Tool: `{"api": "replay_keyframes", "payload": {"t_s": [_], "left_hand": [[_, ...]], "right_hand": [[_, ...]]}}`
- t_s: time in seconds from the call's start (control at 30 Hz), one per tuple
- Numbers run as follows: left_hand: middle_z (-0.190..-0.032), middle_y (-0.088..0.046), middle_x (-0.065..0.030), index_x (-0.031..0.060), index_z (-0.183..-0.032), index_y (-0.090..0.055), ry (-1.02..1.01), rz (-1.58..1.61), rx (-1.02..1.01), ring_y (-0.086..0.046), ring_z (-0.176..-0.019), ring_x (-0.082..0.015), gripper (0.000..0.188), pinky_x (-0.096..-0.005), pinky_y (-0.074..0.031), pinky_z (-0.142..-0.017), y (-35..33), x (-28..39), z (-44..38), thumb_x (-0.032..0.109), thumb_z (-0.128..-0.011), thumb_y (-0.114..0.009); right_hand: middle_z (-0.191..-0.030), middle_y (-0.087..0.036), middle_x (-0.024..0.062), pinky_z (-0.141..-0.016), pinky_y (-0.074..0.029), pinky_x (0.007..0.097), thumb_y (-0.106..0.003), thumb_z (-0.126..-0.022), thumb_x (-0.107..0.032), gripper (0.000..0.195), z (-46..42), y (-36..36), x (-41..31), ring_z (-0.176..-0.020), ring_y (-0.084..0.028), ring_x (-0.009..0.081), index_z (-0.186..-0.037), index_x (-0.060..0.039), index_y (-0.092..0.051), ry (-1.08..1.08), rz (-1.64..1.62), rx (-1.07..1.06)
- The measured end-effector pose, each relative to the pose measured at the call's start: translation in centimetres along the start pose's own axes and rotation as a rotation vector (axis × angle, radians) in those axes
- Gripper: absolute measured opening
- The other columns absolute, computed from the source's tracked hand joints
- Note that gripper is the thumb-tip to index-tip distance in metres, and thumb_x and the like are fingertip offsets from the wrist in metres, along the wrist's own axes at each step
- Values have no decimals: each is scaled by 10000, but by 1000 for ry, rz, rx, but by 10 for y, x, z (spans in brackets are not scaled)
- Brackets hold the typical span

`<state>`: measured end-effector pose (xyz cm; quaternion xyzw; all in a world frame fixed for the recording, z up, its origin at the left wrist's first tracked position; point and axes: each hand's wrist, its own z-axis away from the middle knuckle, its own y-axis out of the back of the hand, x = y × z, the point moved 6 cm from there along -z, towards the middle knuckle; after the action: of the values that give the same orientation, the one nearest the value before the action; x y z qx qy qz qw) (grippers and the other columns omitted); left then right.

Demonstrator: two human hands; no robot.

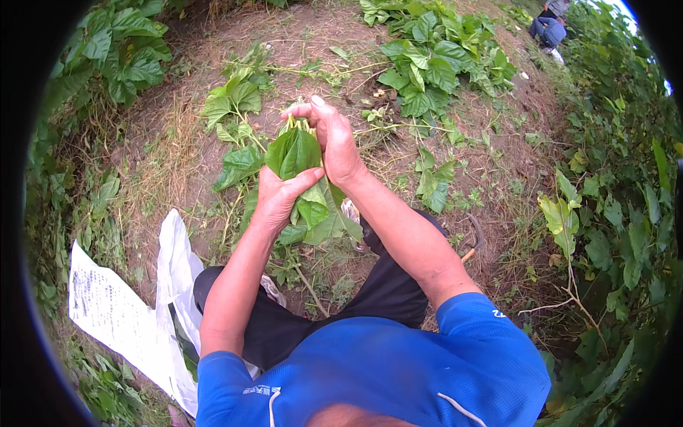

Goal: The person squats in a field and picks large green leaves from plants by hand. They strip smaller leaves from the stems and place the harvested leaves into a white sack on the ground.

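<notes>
My left hand (280,197) grips a bundle of broad green leaves (293,153), its thumb laid across the front. The leaves are stacked, with their pale stalk ends (299,123) gathered at the far end. My right hand (337,144) is cupped beside those stalks, thumb raised and fingers curved past the ends; part of the fingers is hidden behind the bundle. Larger leaves (325,219) hang below my left hand. Around the hands, cut leafy stems (237,101) lie on the soil.
A sickle (474,237) with a wooden handle lies right of my knee. At my left is a white sack (117,304) bearing print. A large leaf pile (432,64) lies ahead. Leafy plants (635,224) line the right side. Another person (549,31) bends farther off.
</notes>
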<state>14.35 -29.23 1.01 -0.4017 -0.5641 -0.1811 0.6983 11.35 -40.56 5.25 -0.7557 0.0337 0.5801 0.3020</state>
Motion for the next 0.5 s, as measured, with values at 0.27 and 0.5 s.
{"api": "replay_keyframes", "payload": {"t_s": [0.27,0.5], "left_hand": [[-1100,-665,-47,33,-1257,-581,129,145,1,-652,-942,-143,553,-304,-533,-846,11,-3,6,58,-751,-801],[-1066,-670,-46,19,-1243,-588,118,101,-13,-661,-926,-141,546,-305,-542,-829,22,8,12,66,-745,-807]], "right_hand": [[-1106,-670,163,-907,-496,307,-300,-1052,-526,690,-9,-5,6,-991,-635,178,-1209,69,-613,61,370,-54],[-974,-726,102,-626,-506,240,-296,-1060,-497,631,-10,-2,-24,-723,-670,116,-1243,11,-623,137,675,-8]]}}
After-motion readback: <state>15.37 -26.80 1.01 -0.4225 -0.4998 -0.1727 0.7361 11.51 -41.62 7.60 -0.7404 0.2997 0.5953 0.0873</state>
